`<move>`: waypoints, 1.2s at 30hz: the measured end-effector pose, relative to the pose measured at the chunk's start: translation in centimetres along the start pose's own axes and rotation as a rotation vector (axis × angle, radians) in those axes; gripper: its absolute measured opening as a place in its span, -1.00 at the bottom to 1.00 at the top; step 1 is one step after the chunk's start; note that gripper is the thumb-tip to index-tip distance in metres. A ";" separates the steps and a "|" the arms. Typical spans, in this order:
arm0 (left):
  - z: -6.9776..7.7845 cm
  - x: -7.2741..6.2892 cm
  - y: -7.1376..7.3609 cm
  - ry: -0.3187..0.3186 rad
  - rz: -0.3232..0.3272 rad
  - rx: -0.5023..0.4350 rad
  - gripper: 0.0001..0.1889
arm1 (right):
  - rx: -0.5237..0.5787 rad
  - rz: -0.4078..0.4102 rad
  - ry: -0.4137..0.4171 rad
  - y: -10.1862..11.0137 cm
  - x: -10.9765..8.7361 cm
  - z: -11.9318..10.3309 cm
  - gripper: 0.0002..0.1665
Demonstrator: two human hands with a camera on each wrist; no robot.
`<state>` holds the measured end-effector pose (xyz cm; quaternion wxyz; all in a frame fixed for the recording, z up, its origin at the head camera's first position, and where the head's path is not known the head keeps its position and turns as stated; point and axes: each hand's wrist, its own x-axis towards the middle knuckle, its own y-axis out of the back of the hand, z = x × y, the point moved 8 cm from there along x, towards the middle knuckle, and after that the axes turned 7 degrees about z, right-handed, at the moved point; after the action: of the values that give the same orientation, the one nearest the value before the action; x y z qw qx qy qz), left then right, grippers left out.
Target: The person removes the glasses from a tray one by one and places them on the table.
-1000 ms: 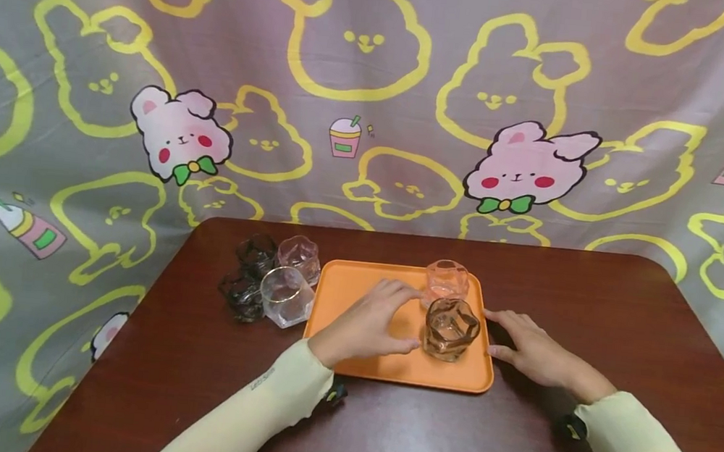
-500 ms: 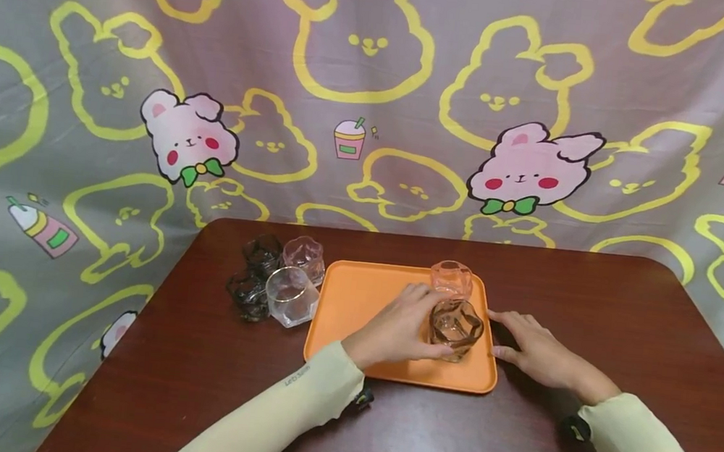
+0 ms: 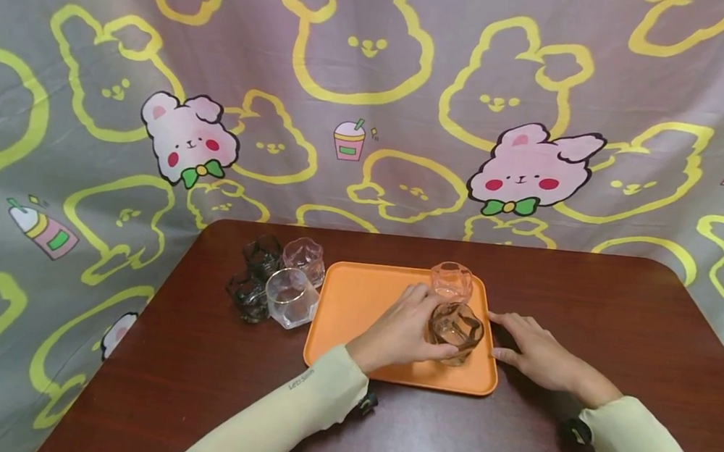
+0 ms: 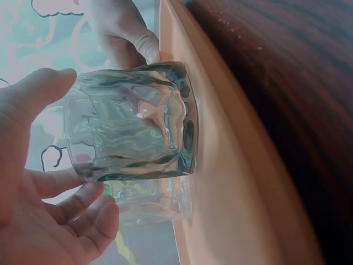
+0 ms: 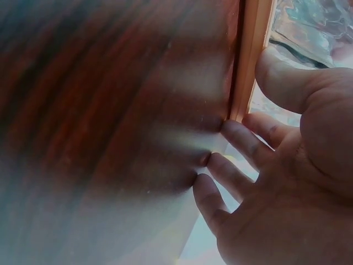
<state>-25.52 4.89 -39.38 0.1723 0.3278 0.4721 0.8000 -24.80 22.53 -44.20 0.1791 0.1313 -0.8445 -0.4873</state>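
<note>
On the right part of the orange tray [image 3: 353, 312] stands a brown faceted drinking glass [image 3: 457, 328]. My left hand [image 3: 399, 333] holds it near the rim, thumb on one side and fingers on the other. In the left wrist view the same glass [image 4: 132, 124] looks grey-green, its base down at the tray. Behind it on the tray is a pink glass [image 3: 451, 281]. Beside the tray's right edge my right hand [image 3: 540, 351] rests with loosely extended fingers. In the right wrist view its fingertips [image 5: 234, 130] meet the tabletop and its thumb touches the tray rim.
Left of the tray, several glasses cluster on the dark wooden table [image 3: 420, 442]: a clear one with a gold rim [image 3: 291, 299], a pale pink one [image 3: 304, 260] and dark ones [image 3: 249, 295]. A patterned curtain [image 3: 404, 128] hangs behind the table.
My left hand has moved right from beside the brown glass and taken hold of it. My right hand stays at the tray's right edge. The glass stays about where it was on the tray.
</note>
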 end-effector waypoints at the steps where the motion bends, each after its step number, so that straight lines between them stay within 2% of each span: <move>1: 0.1 0.0 0.0 0.001 0.003 -0.004 -0.23 | 0.001 0.001 0.002 0.0 0.0 0.0 -0.30; 6: 0.4 0.1 0.1 0.005 0.011 -0.013 -0.24 | 0.002 -0.004 -0.001 0.0 0.0 0.0 -0.29; 13: 0.7 0.2 -0.3 -0.005 -0.011 0.013 -0.25 | 0.006 -0.019 -0.019 -0.1 0.0 0.4 -0.28; 20: 0.4 -0.2 -0.1 0.031 0.012 -0.029 -0.28 | 0.003 -0.001 -0.007 0.0 0.0 0.2 -0.29; 25: 0.0 -0.8 1.2 0.042 0.059 -0.063 -0.29 | -0.004 0.007 -0.001 0.0 0.0 0.1 -0.29; 32: -0.5 -1.9 4.1 0.048 0.105 -0.087 -0.27 | -0.002 -0.002 -0.007 0.1 0.0 0.0 -0.28; 36: -0.6 -2.6 5.8 0.027 0.149 -0.077 -0.31 | 0.003 -0.013 -0.024 0.0 0.0 0.1 -0.27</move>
<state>-23.86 0.04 -35.48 0.1186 0.3442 0.4176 0.8325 -24.85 22.60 -44.27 0.1658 0.1314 -0.8463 -0.4890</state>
